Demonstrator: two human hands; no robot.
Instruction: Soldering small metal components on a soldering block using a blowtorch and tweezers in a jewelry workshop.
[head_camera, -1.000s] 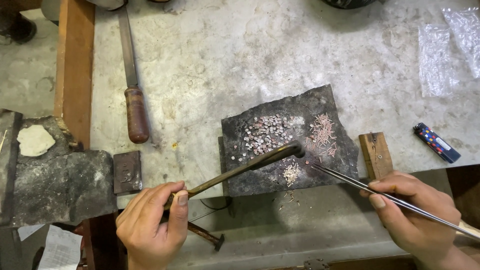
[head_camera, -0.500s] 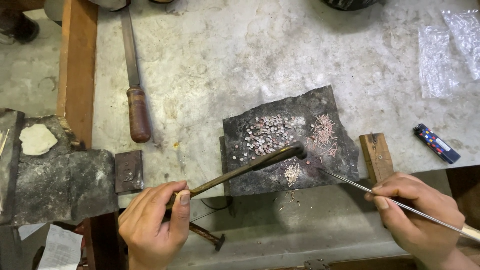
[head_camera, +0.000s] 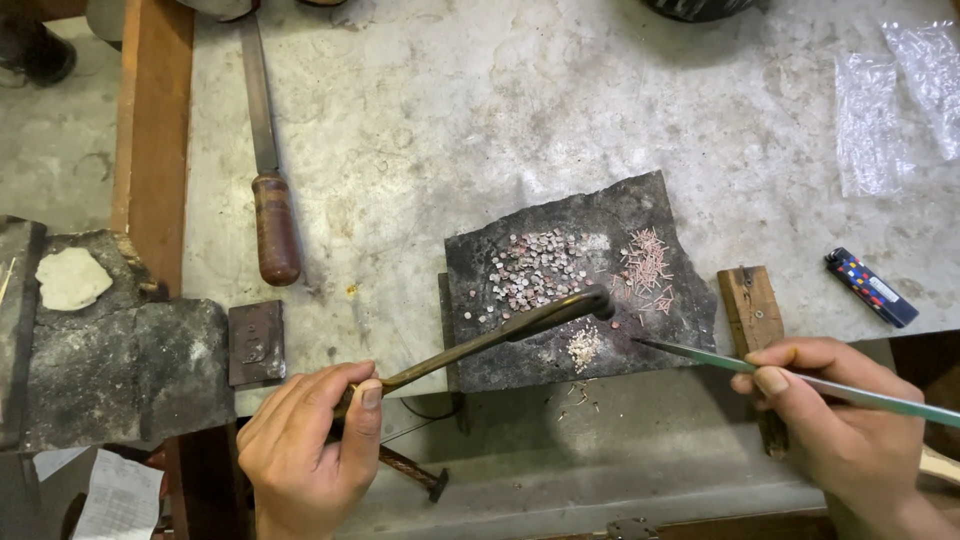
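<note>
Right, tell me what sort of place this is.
Probably a jeweller's or metalsmith's workshop: a scorched dark soldering slab strewn with tiny round metal discs, a slim brass torch-like tool in the left hand, long thin tweezers in the right hand, and a wooden-handled file.

Place: metalworking workshop
Evidence: charred soldering block on scarred workbench
Left of block: file, anvil block

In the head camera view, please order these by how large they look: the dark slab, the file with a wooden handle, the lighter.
1. dark slab
2. file, long but narrow
3. lighter
</note>
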